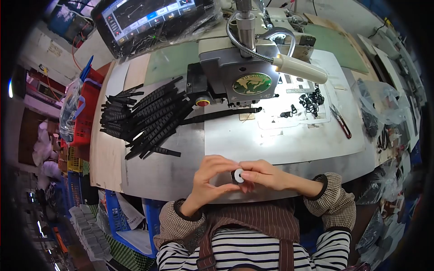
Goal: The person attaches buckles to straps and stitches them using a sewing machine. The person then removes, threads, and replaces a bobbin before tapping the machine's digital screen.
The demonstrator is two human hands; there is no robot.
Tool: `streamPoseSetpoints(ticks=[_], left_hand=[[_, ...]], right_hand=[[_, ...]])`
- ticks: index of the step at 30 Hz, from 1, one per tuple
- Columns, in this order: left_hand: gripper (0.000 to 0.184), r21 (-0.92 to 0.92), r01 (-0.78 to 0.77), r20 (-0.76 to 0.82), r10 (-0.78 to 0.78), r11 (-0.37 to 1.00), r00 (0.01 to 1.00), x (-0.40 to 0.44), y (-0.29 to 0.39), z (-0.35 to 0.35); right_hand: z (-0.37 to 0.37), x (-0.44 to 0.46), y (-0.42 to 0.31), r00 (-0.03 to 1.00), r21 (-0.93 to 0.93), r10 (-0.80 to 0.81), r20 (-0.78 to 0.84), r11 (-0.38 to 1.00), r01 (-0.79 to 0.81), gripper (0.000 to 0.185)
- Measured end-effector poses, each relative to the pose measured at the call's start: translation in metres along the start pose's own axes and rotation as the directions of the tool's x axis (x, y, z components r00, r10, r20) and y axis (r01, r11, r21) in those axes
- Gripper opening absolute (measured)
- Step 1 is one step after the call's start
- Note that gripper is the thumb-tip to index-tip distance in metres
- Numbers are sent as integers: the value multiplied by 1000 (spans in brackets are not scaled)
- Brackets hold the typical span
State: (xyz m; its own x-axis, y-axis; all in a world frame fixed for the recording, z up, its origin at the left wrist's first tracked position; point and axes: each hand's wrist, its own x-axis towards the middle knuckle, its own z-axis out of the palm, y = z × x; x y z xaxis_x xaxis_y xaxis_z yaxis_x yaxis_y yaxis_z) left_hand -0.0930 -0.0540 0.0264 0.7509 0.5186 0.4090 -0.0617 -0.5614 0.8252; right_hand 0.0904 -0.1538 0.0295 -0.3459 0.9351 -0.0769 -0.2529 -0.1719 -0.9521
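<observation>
A small round bobbin (239,175), with a pale face, a dark centre hole and a black side, is held between my two hands just over the table's front edge. The thumb and fingers of my left hand (210,177) curve round its left side. My right hand (264,175) pinches it from the right, thumb against the pale face. Beyond my hands stands the sewing machine head (239,67). A black strap (219,116) lies under it, with its end near a small black fitting.
Many black straps (153,113) lie piled on the left. Black buckles (312,101) sit in a heap at the right, beside red-handled scissors (341,123). A lamp (300,68) juts out from the machine. A screen (151,20) stands at the back left, above a red crate (88,110).
</observation>
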Motion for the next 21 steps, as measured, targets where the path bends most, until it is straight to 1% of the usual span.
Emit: streamPoseSetpoints(ticks=[1,2,3,4,5,6,7,8,9,10,11,12,13,14,15,16,17,18,19,20,21], left_hand=[[44,-21,-2,-6,1,1000,1000,-6,-1,2],[41,-44,-3,-12,3,999,1000,-11,-2,5],[40,-69,-22,-53,19,997,998,-17,-3,7],[40,-148,-42,-92,29,988,995,-23,-4,11],[40,-226,-64,-133,35,972,991,-29,-6,14],[40,-302,-89,-175,37,949,984,-36,-7,18],[37,-397,-106,-241,7,912,970,-45,-10,24],[36,-456,-76,-297,-71,887,952,-54,-9,27],[36,-515,-52,-346,-152,855,926,-65,-7,30],[35,-574,-33,-386,-235,818,892,-79,-5,33],[34,-574,-5,-414,-285,819,864,-100,-7,35],[34,-571,9,-448,-321,821,835,-123,-10,35],[34,-513,114,-366,-337,851,868,-148,-12,27],[35,-435,202,-291,-350,877,891,-174,-16,22],[36,-536,59,-401,-315,842,860,-189,-18,30],[38,-650,123,-398,-474,750,785,-212,-18,31],[40,-688,292,-334,-647,664,686,-229,-18,29],[30,-605,319,-332,-595,730,732,-232,-18,32],[35,-592,492,-271,-732,638,625,-241,-37,31],[40,-567,645,-211,-847,513,488,-243,-63,29],[42,-445,669,-266,-801,595,536,-235,-84,32]], right_hand=[[1,-1,2,999,-4,28,36,1000,-28,32],[4,-2,2,998,34,40,57,999,-42,32],[7,-2,2,996,72,52,77,996,-57,32],[12,-2,1,993,109,63,97,991,-73,32],[18,-3,0,989,146,107,99,982,-121,34],[21,-2,2,986,124,117,119,984,-131,35],[24,-1,4,982,101,127,139,985,-142,36],[28,1,4,977,76,138,161,986,-152,37],[33,3,1,972,7,211,106,977,-213,37],[33,2,1,988,-213,143,57,969,-128,36],[33,1,2,998,-427,63,28,903,-45,35],[29,1,-1,999,-630,-30,21,776,37,34],[27,-6,-13,997,-678,-69,14,733,60,30],[25,-12,-27,985,-655,-174,6,743,136,22],[25,-19,-44,959,-685,-282,-29,704,186,16],[24,-23,-61,920,-709,-388,-59,665,235,13],[21,-23,-78,844,-829,-534,-57,496,257,14],[18,-20,-95,750,-916,-661,-31,319,244,17],[17,-15,-110,683,-984,-730,21,104,142,21],[23,-7,-129,635,-993,-765,103,-115,23,26],[26,9,-140,570,-970,-806,161,-237,-61,28]])
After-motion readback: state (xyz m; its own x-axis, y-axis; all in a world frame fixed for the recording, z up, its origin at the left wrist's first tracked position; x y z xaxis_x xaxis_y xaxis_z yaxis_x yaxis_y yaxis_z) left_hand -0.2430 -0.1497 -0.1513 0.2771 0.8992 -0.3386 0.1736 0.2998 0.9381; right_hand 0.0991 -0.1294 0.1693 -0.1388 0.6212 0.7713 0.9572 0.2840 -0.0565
